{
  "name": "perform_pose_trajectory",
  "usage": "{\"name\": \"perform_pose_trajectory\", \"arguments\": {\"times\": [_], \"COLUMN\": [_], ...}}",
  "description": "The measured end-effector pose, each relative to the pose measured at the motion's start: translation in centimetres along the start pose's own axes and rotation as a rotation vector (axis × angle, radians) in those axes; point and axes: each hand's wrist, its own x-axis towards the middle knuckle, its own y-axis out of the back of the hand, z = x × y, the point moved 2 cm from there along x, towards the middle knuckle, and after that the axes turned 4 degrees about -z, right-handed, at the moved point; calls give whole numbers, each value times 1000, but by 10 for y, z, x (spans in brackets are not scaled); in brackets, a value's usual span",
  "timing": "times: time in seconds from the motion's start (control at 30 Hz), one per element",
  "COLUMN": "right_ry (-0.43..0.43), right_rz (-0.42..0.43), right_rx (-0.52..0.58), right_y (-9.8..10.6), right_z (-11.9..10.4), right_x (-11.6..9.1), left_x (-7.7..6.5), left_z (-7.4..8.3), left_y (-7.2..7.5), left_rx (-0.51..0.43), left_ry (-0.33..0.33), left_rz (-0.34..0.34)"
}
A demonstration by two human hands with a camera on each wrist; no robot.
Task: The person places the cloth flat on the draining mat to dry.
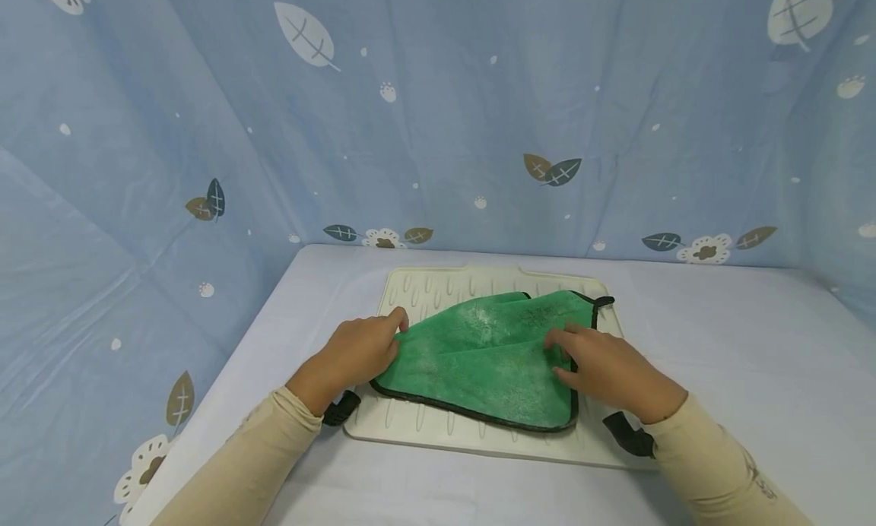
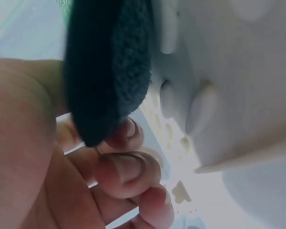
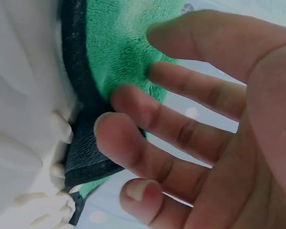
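Note:
A green towel (image 1: pixel 479 359) with dark edging and pale worn patches lies folded over a cream ribbed mat (image 1: pixel 438 435). My left hand (image 1: pixel 366 347) pinches the towel's left end; in the left wrist view the towel's edge (image 2: pixel 105 71) sits between thumb and fingers. My right hand (image 1: pixel 609 362) is over the towel's right side, with fingers spread and loosely bent. In the right wrist view, the fingertips of that hand (image 3: pixel 190 133) are at the green face and dark border, and no cloth is gripped. A dark loop (image 1: pixel 604 301) sticks out from the towel's upper right corner.
The mat lies on a white-covered table (image 1: pixel 739 343). Behind and to the left hangs a blue curtain (image 1: pixel 438 115) with leaf and flower prints. Dark straps (image 1: pixel 628 435) show at both wrists, beside beige sleeves (image 1: pixel 246 457).

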Motion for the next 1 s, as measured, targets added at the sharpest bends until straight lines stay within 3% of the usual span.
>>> {"name": "perform_pose_trajectory", "arguments": {"times": [0.17,0.5,1.0], "right_ry": [-15,-21,35], "right_rz": [18,-29,-25], "right_rx": [10,-32,-4], "right_y": [0,-6,-6], "right_z": [0,2,1], "right_x": [0,1,0], "left_x": [-1,-2,1], "left_z": [0,-1,0], "left_y": [1,2,0], "left_rx": [-5,-29,-34], "left_ry": [31,56,54], "left_rz": [-29,-53,-33]}}
